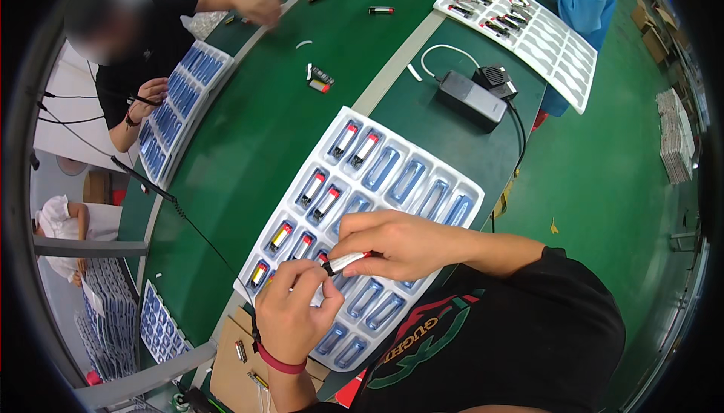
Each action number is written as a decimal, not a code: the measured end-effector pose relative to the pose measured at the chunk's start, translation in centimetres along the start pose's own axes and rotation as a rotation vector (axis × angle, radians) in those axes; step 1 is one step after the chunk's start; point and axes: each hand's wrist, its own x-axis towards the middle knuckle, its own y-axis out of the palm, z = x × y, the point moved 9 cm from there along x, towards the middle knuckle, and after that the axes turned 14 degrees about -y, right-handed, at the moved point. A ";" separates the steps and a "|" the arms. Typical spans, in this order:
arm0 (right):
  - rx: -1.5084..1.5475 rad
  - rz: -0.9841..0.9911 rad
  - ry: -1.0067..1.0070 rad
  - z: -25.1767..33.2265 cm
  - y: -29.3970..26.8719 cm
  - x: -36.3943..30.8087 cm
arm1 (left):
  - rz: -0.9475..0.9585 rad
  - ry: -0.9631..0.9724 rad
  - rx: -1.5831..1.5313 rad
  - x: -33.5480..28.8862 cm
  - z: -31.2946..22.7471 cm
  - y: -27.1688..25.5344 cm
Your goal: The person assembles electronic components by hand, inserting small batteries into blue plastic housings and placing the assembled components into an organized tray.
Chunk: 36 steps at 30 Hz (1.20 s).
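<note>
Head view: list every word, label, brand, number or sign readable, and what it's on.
Wearer's black shirt: large lettering beside a red and green design; present, but I won't copy it out.
Red-and-white cells in the white tray: any print is too small to read.
Piece in the right hand: nothing legible.
Black power adapter: nothing legible.

Lettering can be read on the near person's black shirt (520, 322): one short line of yellowish capitals, slanting across the chest between a red shape and a green outline. On the wrapped cells (326, 203) in the white tray (473, 187), farther off and to the left, any print is too small to read.
</note>
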 end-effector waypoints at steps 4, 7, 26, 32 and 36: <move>0.050 0.010 0.010 -0.2 0.3 -0.5 | -0.004 -0.168 -0.231 -0.2 1.3 0.8; -0.006 0.018 -0.065 0.2 0.4 -0.8 | -0.048 -0.382 -0.413 -1.7 3.2 2.3; 0.390 -0.746 0.591 -7.1 -6.2 -11.3 | 0.086 -0.122 0.220 4.0 4.8 12.7; 0.457 -0.818 0.559 -6.7 -6.3 -10.9 | 0.194 -0.333 -0.160 3.5 4.7 10.1; 0.610 -0.734 0.538 -6.9 -5.0 -8.9 | 0.110 -0.552 -1.140 0.0 7.7 7.8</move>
